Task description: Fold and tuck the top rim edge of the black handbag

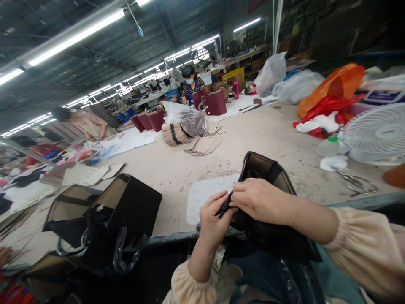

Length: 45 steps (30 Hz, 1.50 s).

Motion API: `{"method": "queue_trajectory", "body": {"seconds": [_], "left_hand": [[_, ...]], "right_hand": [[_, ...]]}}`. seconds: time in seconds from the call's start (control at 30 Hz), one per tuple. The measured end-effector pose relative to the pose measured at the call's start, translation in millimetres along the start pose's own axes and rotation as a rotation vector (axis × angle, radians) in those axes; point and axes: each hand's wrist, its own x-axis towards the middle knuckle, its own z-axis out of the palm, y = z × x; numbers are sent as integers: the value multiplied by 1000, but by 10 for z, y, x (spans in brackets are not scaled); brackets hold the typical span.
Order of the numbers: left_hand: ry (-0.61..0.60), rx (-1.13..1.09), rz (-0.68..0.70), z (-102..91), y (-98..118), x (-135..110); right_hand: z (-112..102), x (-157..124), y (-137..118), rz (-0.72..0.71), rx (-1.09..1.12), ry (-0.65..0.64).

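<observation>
A black handbag [268, 169] with a tan lining lies tilted across my lap and the table edge. My left hand [213, 217] pinches its black rim from the left side. From above, my right hand [257, 200] presses on the same edge, fingers bent and close to my left fingertips. What sits between the fingertips is mostly hidden. Beneath the bag's far side is a white sheet [202, 196] on the table. Two more black bags [136, 204] stand open-topped to the left, with plastic-wrapped handles [122, 253] hanging over the table edge.
A white fan [379, 135], scissors [356, 181] and a green-capped bottle [329, 145] are at the right. Cardboard pieces [205, 144] and maroon bags [215, 103] lie farther back. Several co-workers are around, one person [191, 84] at the far table.
</observation>
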Motion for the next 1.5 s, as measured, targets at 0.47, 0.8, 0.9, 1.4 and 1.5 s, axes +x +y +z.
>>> {"method": "queue_trajectory", "body": {"seconds": [0.47,0.8,0.9,1.4,1.5], "left_hand": [[16,-41,6,-22,-57,-4],[47,-25,-12,-9,-36,-6],[66,-14,-25,-4,-30,-14],[107,-11,-92,-12,-50,-36],[108,0,-92,-13,-44,-31]], "right_hand": [[6,61,-19,136,48,-24],[1,93,-60,175,-3,-15],[11,96,-52,206,-13,5],[-6,-17,193,182,113,35],[-1,12,189,214,97,54]]}}
